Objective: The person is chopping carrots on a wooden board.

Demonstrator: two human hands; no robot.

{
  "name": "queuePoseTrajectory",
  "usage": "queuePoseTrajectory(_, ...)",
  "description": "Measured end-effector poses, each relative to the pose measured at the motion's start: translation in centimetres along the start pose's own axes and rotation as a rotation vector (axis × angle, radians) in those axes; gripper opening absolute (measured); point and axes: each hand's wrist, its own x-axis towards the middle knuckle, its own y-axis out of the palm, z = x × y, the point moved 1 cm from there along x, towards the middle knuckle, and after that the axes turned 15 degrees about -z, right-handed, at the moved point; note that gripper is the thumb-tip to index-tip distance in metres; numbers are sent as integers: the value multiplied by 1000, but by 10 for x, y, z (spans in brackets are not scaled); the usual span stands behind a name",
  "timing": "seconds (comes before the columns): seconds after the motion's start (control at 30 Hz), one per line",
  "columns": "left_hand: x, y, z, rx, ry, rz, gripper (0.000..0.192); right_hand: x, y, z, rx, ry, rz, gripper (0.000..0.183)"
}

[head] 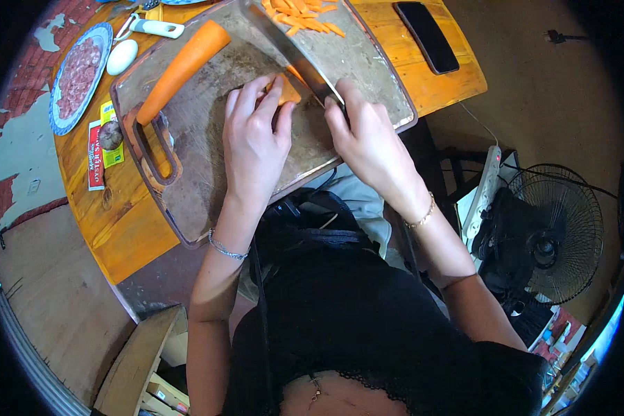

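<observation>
My left hand point(256, 132) presses a short piece of carrot point(289, 93) against the worn cutting board point(203, 151). In my right hand point(369, 138) is a wide-bladed kitchen knife point(286, 44), gripped by the handle. The blade stands just right of the carrot piece, with a thin orange slice point(296, 74) between them. A long peeled carrot point(184, 70) lies at the board's left, its narrow end by the handle slot. Cut carrot strips point(304, 15) are heaped at the board's far edge, past the blade.
On the wooden table point(119, 244), left of the board, are a plate of ground meat point(78, 78), an egg point(121, 57), a peeler point(156, 27), an onion or garlic bulb point(110, 135) and a red sauce packet point(95, 156). A phone point(426, 36) lies right; a fan point(551, 244) stands below.
</observation>
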Motion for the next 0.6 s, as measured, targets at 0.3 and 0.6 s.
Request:
queuePoseTrajectory(0.3, 1, -4, -2, -94, -83, -7, 31, 6, -8, -17, 209, 72, -67, 28)
queuePoseTrajectory(0.6, 2, -1, -4, -12, -23, -19, 24, -16, -7, -1, 90, 37, -6, 21)
